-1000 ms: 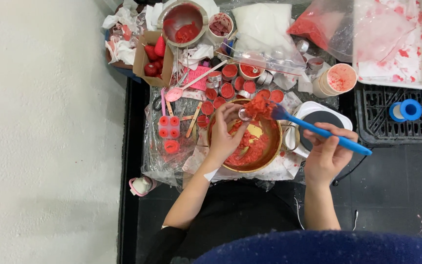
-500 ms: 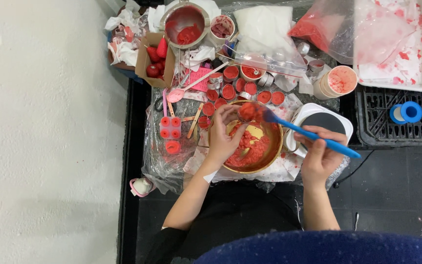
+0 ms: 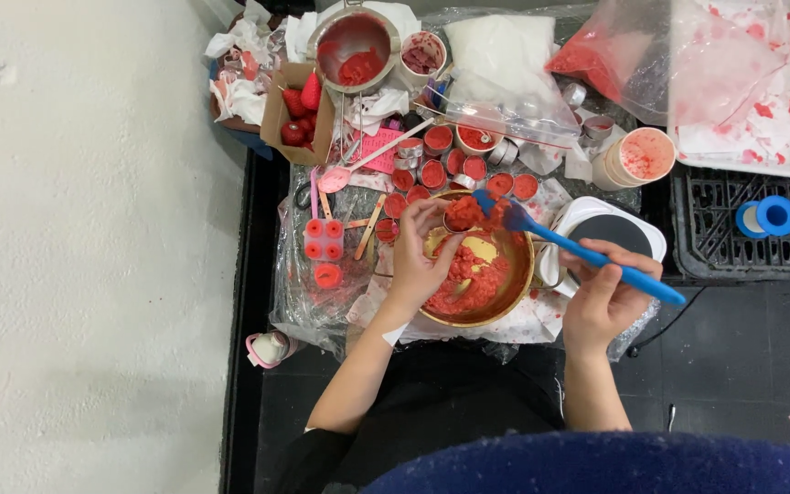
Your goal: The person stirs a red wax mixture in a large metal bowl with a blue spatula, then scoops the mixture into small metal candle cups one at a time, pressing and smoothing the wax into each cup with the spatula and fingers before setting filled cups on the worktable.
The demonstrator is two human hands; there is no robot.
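A brass bowl point(image 3: 516, 291) holds lumps of red wax with a yellow patch. My left hand point(image 3: 418, 261) reaches over its left rim and grips a small round tin point(image 3: 458, 220) above the bowl. My right hand point(image 3: 605, 297) holds a blue spatula point(image 3: 587, 253) by its handle. The spatula's head lies at the bowl's far rim, loaded with red wax and touching the small tin.
Several small tins of red wax point(image 3: 441, 151) stand behind the bowl. A strainer pot point(image 3: 355, 41), a cardboard box of red pieces point(image 3: 299, 110), plastic bags point(image 3: 505, 59), a paper cup point(image 3: 640, 157), a scale point(image 3: 619, 229), a white tray point(image 3: 752, 82) and a black crate point(image 3: 761, 247) surround it.
The spatula head has swung left from the bowl's right side to the far rim, up against the small tin. My left hand has kept its place at the bowl.
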